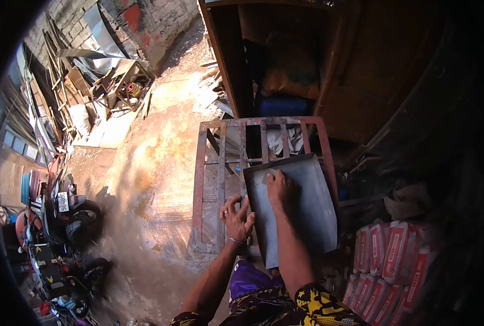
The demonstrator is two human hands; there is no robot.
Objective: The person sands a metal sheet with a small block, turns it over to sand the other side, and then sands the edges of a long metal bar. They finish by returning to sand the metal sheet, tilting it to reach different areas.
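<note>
Tray (319,201) on rack (199,190), long axis near-far. Right hand (280,189) inside, nearer far left corner, fingers pinching pad (266,177) against tray floor. Left hand (236,221) just left of tray, fingers loosely spread; contact unclear.

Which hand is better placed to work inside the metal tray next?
Probably the right hand: it is inside the metal tray, holding what looks like a small flat piece. The left hand is outside, by the tray's left edge.
</note>
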